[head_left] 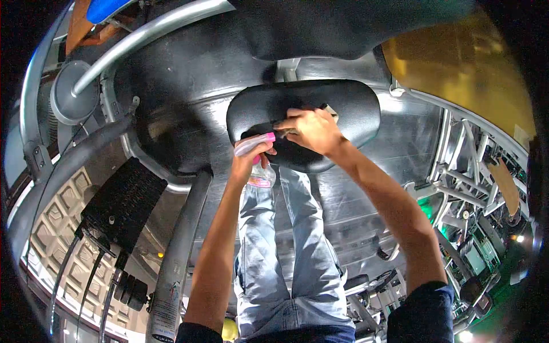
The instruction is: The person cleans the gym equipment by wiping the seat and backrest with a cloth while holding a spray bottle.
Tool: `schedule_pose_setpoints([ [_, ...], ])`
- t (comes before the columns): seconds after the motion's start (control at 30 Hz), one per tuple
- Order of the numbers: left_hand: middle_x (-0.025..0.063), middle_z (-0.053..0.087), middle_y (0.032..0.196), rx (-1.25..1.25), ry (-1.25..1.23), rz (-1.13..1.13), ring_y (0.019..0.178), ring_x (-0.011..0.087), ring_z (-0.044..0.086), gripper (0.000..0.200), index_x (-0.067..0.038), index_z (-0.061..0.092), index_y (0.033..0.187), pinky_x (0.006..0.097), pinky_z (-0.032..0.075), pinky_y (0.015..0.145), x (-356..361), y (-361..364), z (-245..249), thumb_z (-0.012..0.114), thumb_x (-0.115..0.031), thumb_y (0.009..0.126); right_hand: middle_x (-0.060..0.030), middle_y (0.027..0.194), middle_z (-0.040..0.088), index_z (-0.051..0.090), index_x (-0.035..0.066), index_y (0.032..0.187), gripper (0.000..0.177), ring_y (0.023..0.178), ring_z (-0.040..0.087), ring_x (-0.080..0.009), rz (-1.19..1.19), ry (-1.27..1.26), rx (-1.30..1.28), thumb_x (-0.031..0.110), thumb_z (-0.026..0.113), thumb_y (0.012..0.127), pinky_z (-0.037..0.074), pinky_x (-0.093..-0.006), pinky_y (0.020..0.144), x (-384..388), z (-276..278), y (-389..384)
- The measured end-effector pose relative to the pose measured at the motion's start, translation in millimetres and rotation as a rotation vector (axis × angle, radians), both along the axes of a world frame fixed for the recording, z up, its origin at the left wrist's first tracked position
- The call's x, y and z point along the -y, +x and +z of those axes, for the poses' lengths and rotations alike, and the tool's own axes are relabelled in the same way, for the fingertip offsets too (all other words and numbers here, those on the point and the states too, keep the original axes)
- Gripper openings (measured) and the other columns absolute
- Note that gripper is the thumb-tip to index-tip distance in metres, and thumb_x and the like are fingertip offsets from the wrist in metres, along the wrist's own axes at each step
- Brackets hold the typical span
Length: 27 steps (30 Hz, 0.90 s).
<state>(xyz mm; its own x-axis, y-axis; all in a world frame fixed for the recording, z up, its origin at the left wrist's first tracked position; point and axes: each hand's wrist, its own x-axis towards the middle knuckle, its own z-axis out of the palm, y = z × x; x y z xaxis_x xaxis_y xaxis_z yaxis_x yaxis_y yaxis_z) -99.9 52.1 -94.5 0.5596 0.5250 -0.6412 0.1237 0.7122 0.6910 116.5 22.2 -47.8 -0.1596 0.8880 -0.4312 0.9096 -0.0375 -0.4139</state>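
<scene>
My left hand (pixel 250 154) is wrapped round the neck of a clear spray bottle (pixel 262 176) with a pink and whitish spray head, at the near left edge of a black padded seat (pixel 349 117). On top of the seat, my right hand (pixel 313 130) presses down with bent fingers. A light-coloured cloth (pixel 330 112) shows in part beside its knuckles; the rest is hidden under the hand. The bottle's nozzle points toward the seat, close to my right fingertips.
A curved grey metal frame (pixel 189 228) and a black weight stack or cover (pixel 123 203) stand on the left. At the upper right hangs a yellowish panel (pixel 457 68). Gym machines (pixel 474 188) fill the right side. Another black pad (pixel 320 34) lies beyond the seat.
</scene>
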Motion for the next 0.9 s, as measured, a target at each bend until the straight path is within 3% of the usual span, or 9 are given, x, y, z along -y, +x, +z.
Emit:
schedule_pose_setpoints([
  [0.07,0.0124,0.068,0.073,-0.001,0.002,-0.027,0.042,0.0141,0.054,0.023,0.003,0.068,0.091,0.0271,0.043,0.042,-1,1,-5,0.067,-0.018,0.083,-0.0011,0.108,0.065,0.069,0.031,0.111,0.03,0.086,0.068,-0.0226,0.114,-0.142,0.002,0.032,0.068,0.081,0.056,-0.038,0.071,-5,11,15],
  [0.2,0.0129,0.068,0.073,0.024,0.006,-0.057,0.041,0.0135,0.054,0.019,0.002,0.069,0.09,0.0269,0.042,0.04,-4,-2,-6,0.065,-0.017,0.085,-0.0016,0.089,0.067,0.074,0.03,0.097,0.022,0.078,0.067,-0.0247,-0.155,0.1,-0.052,0.029,0.069,0.077,0.056,-0.0378,0.069,-16,-14,52],
  [0.37,0.0116,0.068,0.073,-0.04,-0.028,-0.144,0.043,0.0119,0.055,0.022,0.003,0.068,0.089,0.0251,0.042,0.039,-7,-4,-5,0.067,-0.019,0.088,-0.0041,0.111,0.068,0.073,0.031,0.1,0.023,0.086,0.069,-0.0254,-0.222,0.117,0.005,0.029,0.07,0.077,0.057,-0.0361,0.076,-14,-22,37],
  [0.47,0.0111,0.068,0.073,-0.071,-0.059,-0.1,0.043,0.0118,0.055,0.022,0.003,0.068,0.088,0.0243,0.041,0.038,-6,-1,-1,0.069,-0.019,0.087,-0.0044,0.121,0.064,0.07,0.034,0.11,0.032,0.089,0.069,-0.0242,-0.082,-0.011,0.017,0.034,0.072,0.078,0.057,-0.0383,0.076,10,-14,21],
  [0.6,0.0111,0.068,0.073,-0.161,-0.049,-0.136,0.043,0.012,0.056,0.022,0.002,0.068,0.089,0.0252,0.041,0.038,-8,1,3,0.07,-0.019,0.087,-0.0008,0.111,0.067,0.07,0.034,0.11,0.033,0.087,0.069,-0.0219,0.005,-0.011,0.019,0.031,0.072,0.077,0.057,-0.0378,0.073,31,9,32],
  [0.63,0.0117,0.068,0.073,-0.135,-0.037,-0.122,0.043,0.0124,0.055,0.023,0.002,0.067,0.089,0.0255,0.041,0.038,-7,0,0,0.071,-0.02,0.086,-0.0016,0.116,0.065,0.072,0.034,0.103,0.024,0.093,0.068,-0.0243,-0.041,-0.209,-0.021,0.034,0.067,0.08,0.055,-0.0408,0.08,21,14,42],
  [0.67,0.0117,0.068,0.073,-0.135,-0.033,-0.126,0.043,0.0124,0.055,0.023,0.002,0.067,0.089,0.0255,0.041,0.038,-7,0,-1,0.071,-0.02,0.086,-0.0016,0.116,0.065,0.072,0.034,0.103,0.024,0.093,0.068,-0.0243,-0.045,-0.206,-0.022,0.034,0.067,0.08,0.055,-0.0408,0.08,19,8,52],
  [0.77,0.0121,0.068,0.073,-0.157,-0.035,-0.085,0.042,0.0124,0.055,0.019,0.003,0.067,0.089,0.0254,0.041,0.038,-5,2,2,0.068,-0.016,0.086,-0.0033,0.109,0.067,0.073,0.032,0.097,0.021,0.092,0.067,-0.0253,-0.268,-0.043,-0.077,0.031,0.067,0.077,0.055,-0.0398,0.078,12,-3,77],
  [0.9,0.0107,0.068,0.072,-0.152,0.033,-0.107,0.042,0.0122,0.055,0.02,0.003,0.068,0.092,0.026,0.044,0.041,-6,-2,-3,0.066,-0.016,0.087,-0.0035,0.112,0.067,0.074,0.031,0.098,0.022,0.096,0.066,-0.0256,-0.275,0.059,0.028,0.03,0.067,0.078,0.054,-0.0401,0.082,8,-5,59],
])
